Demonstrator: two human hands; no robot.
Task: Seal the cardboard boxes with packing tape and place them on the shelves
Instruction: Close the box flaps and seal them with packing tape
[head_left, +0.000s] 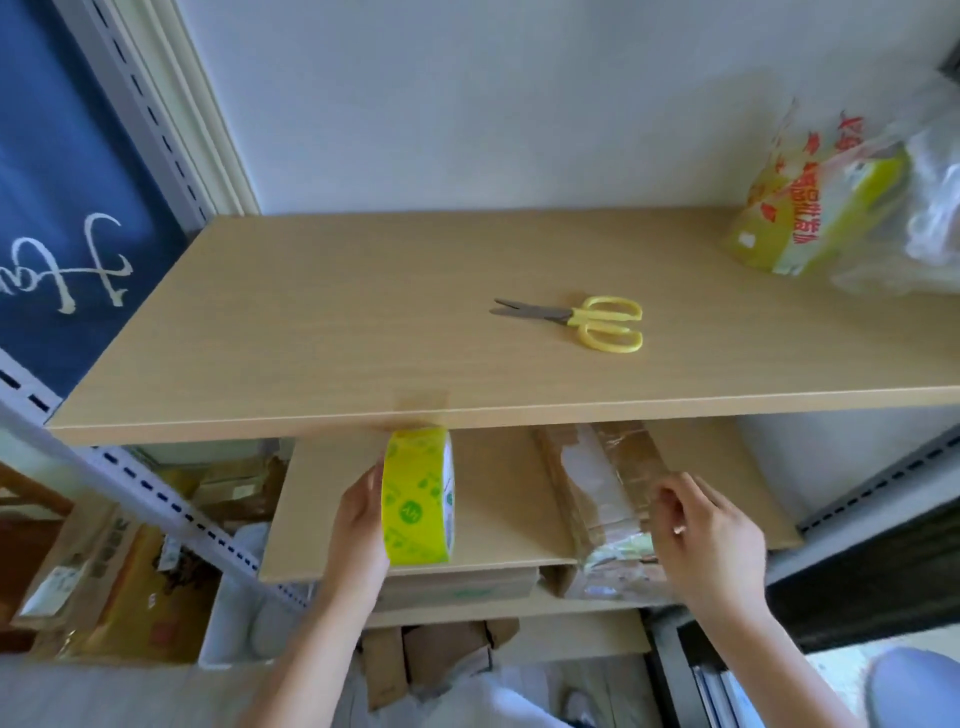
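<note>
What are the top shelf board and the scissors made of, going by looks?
Top shelf board: probably laminated particleboard or wood, with a pale matte grain print and a thin flat edge. Scissors: dull grey blades, likely steel; glossy yellow handles, likely plastic.

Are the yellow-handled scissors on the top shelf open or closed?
Slightly open. The yellow-handled metal scissors lie flat on the light wooden top shelf, blade tips a little apart and handle loops spread.

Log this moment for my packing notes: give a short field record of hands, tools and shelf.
left hand: grips the tape roll, with its tape end stuck to the top shelf edge
right hand: fingers curled on the taped box
scissors: lying on top shelf, untouched
plastic bag: top shelf, far right
</note>
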